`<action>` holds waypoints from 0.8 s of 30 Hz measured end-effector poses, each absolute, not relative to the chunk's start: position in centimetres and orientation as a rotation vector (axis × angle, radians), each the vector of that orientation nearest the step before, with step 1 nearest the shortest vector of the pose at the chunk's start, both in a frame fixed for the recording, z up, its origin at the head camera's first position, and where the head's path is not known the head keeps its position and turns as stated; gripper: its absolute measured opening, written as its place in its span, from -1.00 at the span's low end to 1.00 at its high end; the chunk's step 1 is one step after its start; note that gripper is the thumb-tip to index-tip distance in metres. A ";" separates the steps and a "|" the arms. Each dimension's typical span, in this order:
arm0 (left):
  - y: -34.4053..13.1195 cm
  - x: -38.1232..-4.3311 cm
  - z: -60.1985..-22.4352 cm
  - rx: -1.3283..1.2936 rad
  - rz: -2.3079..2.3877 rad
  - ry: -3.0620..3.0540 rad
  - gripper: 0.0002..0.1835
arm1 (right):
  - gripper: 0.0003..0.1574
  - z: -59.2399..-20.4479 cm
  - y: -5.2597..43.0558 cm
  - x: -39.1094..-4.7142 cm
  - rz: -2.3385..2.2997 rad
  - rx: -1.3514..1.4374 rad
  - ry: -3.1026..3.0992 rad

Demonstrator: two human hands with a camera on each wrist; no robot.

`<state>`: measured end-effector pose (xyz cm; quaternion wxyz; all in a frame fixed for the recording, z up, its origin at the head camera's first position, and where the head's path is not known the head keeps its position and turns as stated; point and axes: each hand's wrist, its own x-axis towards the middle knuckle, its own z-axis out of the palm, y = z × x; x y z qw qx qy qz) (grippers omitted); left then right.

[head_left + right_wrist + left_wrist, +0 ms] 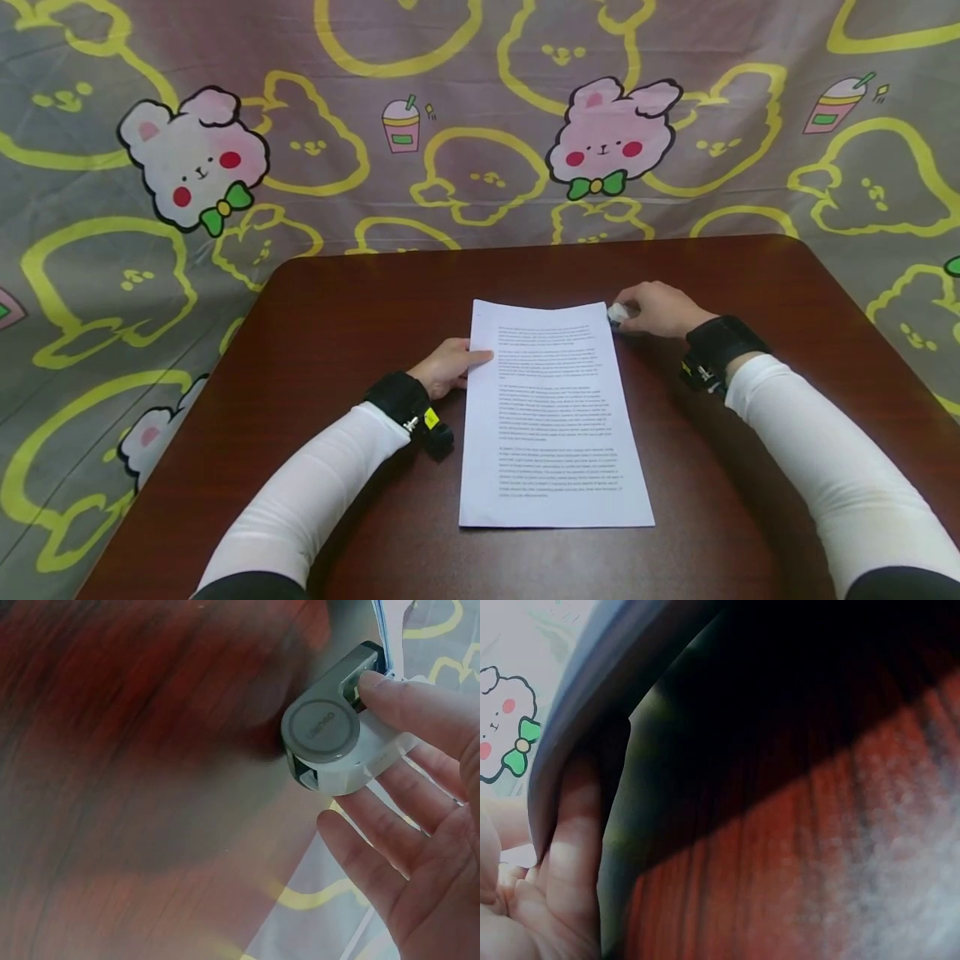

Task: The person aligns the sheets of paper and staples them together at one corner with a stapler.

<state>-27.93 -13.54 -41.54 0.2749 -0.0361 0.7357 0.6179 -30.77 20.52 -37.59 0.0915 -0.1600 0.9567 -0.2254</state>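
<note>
A stack of printed white sheets (pixel 555 433) is held over the table in the head view, its lower edge toward me. My left hand (pixel 444 367) pinches its left edge, thumb on top and fingers beneath. In the left wrist view the fingers (pixel 574 825) lie against the shaded underside of the sheets (pixel 600 682). My right hand (pixel 663 308) grips a small grey-and-white stapler (pixel 326 731) at the top right corner of the stack. The right wrist view shows the thumb on the stapler's upper side, fingers under it, and the paper edge (pixel 386 630) at its mouth.
The dark red-brown wooden table (pixel 360 308) extends around the sheets. Behind it hangs a cartoon-patterned cloth (pixel 480 108), close to the table's far edge. Black camera straps sit on the left wrist (pixel 397 398) and the right wrist (pixel 723 342).
</note>
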 end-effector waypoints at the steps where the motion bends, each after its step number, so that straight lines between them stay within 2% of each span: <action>1: -13.5 -27.9 -41.5 -0.095 1.660 1.981 -0.66 | -0.62 -37.6 20.4 -30.7 -0.657 -0.475 2.849; 12: -13.6 -28.0 -41.7 -0.091 1.645 1.998 -0.67 | -0.43 -38.1 19.9 -30.2 -0.518 -0.631 2.935; 24: -13.6 -27.8 -41.5 -0.085 1.637 1.998 -0.66 | -0.54 -38.2 19.4 -30.3 -0.418 -0.691 2.945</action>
